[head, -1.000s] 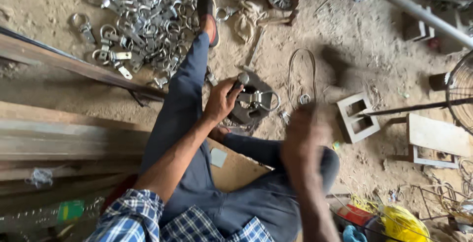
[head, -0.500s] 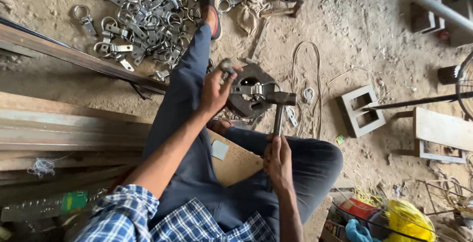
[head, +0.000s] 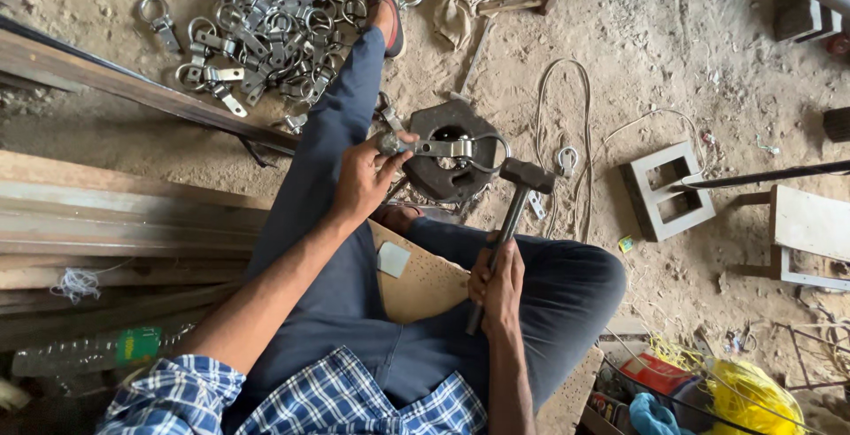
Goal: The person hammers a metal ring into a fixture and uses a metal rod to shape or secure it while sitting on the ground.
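**Stiff steel clamp held by its tail, hammer gripped low**

The left hand (head: 361,178) is closed around the bolt end of a metal ring clamp (head: 443,148), fingers wrapped and thumb on top, holding it flat across a heavy round iron block (head: 452,162) on the dirt floor just above the centre of the frame. The clamp looks rigid and fairly light, with bare, smooth metal that could slide under a blow; the tail end is the safe hold, well clear of the ring where the hammer head (head: 528,175) hovers. The right hand (head: 498,283) is shut tight on the lower part of the hammer's handle (head: 505,240), head pointing up and to the right of the block. Whether the head touches the ring cannot be told from this angle. The block looks dense and steady. A pile of similar clamps (head: 257,19) lies in the upper left, beside the outstretched leg (head: 336,125).
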